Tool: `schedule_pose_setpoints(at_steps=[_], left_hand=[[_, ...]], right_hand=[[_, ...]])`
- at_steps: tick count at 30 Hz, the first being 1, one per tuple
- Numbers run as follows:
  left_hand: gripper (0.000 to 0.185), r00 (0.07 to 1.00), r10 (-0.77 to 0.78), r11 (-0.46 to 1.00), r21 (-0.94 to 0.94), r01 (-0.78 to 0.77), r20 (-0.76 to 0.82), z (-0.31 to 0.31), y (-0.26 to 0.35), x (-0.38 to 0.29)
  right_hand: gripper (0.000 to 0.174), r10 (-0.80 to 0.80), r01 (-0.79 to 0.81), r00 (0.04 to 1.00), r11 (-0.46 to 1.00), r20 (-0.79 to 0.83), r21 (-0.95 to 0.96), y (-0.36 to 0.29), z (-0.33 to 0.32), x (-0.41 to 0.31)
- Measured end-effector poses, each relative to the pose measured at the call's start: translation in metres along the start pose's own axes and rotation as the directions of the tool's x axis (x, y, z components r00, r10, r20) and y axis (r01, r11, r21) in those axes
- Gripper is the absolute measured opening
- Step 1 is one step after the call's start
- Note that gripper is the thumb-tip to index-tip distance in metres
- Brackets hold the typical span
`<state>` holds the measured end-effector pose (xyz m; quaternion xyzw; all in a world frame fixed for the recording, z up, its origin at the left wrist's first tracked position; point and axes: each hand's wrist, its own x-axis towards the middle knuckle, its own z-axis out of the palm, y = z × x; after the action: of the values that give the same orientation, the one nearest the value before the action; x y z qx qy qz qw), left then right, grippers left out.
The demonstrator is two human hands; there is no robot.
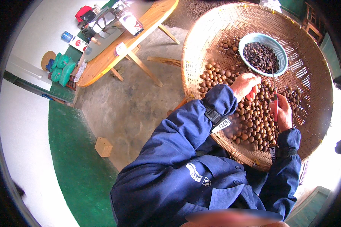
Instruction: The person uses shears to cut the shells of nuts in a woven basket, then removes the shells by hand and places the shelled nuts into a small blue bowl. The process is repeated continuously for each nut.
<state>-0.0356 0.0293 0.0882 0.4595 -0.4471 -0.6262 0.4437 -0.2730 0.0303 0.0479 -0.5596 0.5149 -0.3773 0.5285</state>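
Note:
Over the large round woven bamboo tray (194,42), my left hand (245,86) hovers with curled fingers above round brown nuts (251,124); whether it pinches something small cannot be told. My right hand (282,110) is closed around the red handle of a thin metal tool (275,106), whose narrow metal end points up at a light blue plastic basket (284,54). Dark, smaller nuts or seeds (260,55) partly fill that basket, which rests in the upper part of the tray. More brown nuts (211,74) lie to the left and right of my hands.
A long wooden table (159,14) with a phone (132,24) and other items stands at upper left. Green sacks (63,68) are piled by the wall. On the concrete floor is a small wooden block (103,147). A wooden bar (164,60) juts out beside the tray.

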Motion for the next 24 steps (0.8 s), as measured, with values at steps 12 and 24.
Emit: schedule_pose_setpoints(at_steps=[12,24], left_hand=[[0.028,1.0,-0.018,0.998,-0.054,0.017,-0.021,0.0002,0.0014,-0.0011],[0.023,0.999,0.017,0.976,-0.217,-0.027,-0.046,-0.0061,-0.0048,0.0053]], right_hand=[[0.044,-0.022,0.022,1.0,1.0,0.003,-0.003,-0.0018,0.0002,-0.0015],[0.051,-0.035,0.034,0.999,0.999,0.02,0.024,0.0051,0.0014,0.0018]])
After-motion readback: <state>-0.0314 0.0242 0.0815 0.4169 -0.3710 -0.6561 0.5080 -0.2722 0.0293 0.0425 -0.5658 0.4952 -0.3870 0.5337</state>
